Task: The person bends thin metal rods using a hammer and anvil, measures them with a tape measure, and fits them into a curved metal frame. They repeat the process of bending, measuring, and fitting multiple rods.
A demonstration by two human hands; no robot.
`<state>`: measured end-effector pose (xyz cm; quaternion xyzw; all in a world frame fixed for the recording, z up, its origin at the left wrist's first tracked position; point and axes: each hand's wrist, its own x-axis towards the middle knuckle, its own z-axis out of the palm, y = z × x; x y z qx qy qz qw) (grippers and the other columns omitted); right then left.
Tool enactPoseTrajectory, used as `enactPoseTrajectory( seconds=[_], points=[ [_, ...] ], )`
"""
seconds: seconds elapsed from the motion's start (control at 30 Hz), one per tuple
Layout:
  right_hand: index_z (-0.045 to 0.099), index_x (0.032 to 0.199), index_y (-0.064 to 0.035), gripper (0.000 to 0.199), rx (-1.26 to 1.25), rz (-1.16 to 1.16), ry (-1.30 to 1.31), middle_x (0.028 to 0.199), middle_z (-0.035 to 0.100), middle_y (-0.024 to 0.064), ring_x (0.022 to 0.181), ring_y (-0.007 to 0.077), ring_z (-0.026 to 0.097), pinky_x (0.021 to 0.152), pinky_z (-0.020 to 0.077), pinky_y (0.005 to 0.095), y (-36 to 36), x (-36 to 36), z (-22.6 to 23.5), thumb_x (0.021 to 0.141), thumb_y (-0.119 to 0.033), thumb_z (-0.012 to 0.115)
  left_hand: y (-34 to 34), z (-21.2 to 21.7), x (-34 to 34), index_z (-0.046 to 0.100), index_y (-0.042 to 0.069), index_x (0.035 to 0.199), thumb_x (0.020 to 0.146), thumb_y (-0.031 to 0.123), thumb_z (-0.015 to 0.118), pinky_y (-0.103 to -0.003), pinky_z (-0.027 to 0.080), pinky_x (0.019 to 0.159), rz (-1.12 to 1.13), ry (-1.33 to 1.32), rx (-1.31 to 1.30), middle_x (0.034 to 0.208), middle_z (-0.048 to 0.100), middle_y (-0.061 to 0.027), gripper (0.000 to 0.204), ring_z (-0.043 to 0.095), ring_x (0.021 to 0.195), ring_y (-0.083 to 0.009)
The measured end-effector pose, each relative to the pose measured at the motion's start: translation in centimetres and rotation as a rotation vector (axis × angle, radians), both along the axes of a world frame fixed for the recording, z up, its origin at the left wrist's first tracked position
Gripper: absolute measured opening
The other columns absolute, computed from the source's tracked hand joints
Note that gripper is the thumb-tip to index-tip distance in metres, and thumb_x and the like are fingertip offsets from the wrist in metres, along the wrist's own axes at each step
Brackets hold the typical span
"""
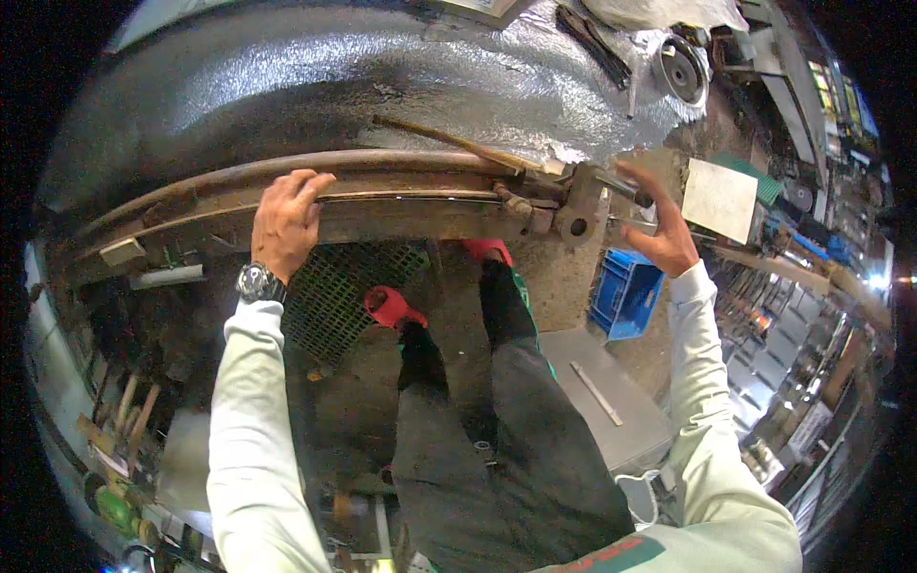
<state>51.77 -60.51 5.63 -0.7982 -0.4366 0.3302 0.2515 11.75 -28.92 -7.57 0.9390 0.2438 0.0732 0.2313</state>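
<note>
A long, brown metal beam of a bench machine runs across in front of me. My left hand is closed over its edge, fingers bent and close together. A thin bright strip lies along the beam just right of those fingers; whether they touch it I cannot tell. At the beam's right end is a worn metal bracket with a round hole. Beside it a dark-ended handle sticks out. My right hand is at this handle, thumb and fingers spread apart, not wrapped round it.
Behind the beam lies a shiny silver sheet, with a brownish rod across its near edge. A white square plate stands right of my right hand. Below are a blue crate, a green floor grating and a grey box top.
</note>
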Motion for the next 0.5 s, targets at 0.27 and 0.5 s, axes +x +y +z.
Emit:
enactPoseTrajectory(
  seconds=[0.27, 0.5],
  points=[
    [0.067, 0.121, -0.0054, 0.045, -0.177, 0.145, -0.442, 0.119, 0.069, 0.0175, 0.113, 0.0372, 0.066, 0.095, 0.0523, 0.0456, 3.7, -11.0, -3.2, 0.086, -0.032, 0.078, 2.6, -3.1, -0.3, 0.068, 0.007, 0.113, 0.083, -0.005, 0.067, -0.043, 0.049, 0.1, -0.194, -0.037, -0.259, 0.113, 0.064, -0.0131, 0.032, 0.06, 0.114, -0.0356],
    [0.076, 0.094, -0.0018, 0.065, -0.411, -0.069, -0.503, 0.083, 0.074, 0.0229, 0.084, 0.0431, 0.072, 0.082, 0.0559, 0.0502, 5.0, -11.4, -5.5, 0.091, -0.066, 0.063, 2.7, -3.2, -0.7, 0.067, 0.008, 0.117, 0.085, -0.001, 0.068, -0.043, 0.047, 0.108, -0.177, -0.017, -0.232, 0.118, 0.063, -0.0128, 0.033, 0.059, 0.122, -0.0352]
  ],
)
